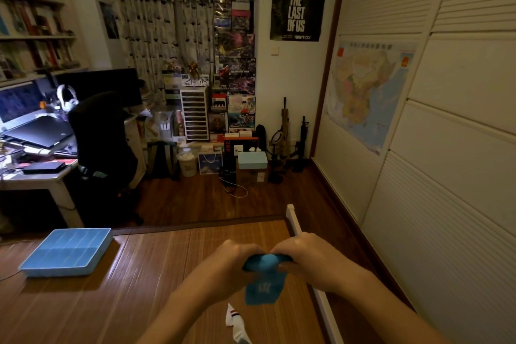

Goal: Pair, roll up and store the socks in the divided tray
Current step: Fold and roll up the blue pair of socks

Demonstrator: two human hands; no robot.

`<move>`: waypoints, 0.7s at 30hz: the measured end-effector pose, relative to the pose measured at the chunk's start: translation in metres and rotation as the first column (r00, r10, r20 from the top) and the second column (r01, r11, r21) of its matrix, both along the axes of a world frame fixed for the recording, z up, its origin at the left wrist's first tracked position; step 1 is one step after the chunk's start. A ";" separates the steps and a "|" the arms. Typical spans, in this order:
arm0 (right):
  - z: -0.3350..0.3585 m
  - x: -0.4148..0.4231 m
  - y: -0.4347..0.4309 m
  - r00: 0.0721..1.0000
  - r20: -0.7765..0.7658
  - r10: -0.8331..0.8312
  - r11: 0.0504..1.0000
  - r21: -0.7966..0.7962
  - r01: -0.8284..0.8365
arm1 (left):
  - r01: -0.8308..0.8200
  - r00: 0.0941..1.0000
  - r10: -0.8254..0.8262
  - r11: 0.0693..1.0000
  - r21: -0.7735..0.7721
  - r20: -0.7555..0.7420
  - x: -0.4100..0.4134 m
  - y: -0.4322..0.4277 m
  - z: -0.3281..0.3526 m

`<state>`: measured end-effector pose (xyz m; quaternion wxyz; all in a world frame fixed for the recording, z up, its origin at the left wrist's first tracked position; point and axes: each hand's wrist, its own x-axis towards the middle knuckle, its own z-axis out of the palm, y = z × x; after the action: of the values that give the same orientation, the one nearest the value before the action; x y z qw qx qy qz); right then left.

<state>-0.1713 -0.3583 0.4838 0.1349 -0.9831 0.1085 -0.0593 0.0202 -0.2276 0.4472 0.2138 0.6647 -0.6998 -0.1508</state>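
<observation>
Bamboo mat [156, 274]: we judge rolling under way, left hand [233, 258] and right hand [310, 257] gripping blue socks [264, 285]; next, carry roll far left to blue divided tray [67, 251].

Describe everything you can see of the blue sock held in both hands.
The bright blue knitted sock hangs in the air above the brown slatted mat. The left hand and the right hand both grip its bunched, rounded upper part with curled fingers. Its lower end hangs loose and flat, showing a small white marking. Whether it is one sock or a pair cannot be told.
</observation>
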 end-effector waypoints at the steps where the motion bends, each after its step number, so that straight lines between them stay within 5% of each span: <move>1: -0.002 0.000 0.001 1.000 0.018 0.008 0.998 -0.055 -0.007 | 0.012 1.000 -0.012 1.000 0.006 -0.026 0.001 0.000 0.000; 10: -0.013 -0.003 0.004 0.986 0.146 0.075 0.965 -0.261 -0.035 | 0.160 0.905 -0.084 0.975 0.151 -0.416 0.009 0.001 -0.003; 16: -0.009 -0.002 0.005 0.995 0.095 0.024 0.984 -0.175 -0.007 | 0.081 0.982 -0.071 0.996 0.047 -0.176 0.008 -0.005 -0.004; 21: 0.004 -0.002 0.005 1.000 -0.018 -0.011 0.996 0.088 0.013 | 0.076 0.997 -0.075 0.995 -0.061 0.021 0.004 -0.005 -0.009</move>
<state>-0.1730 -0.3530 0.4875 0.1766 -0.9761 0.1180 -0.0468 0.0243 -0.2329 0.4386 0.2217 0.6324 -0.7307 -0.1307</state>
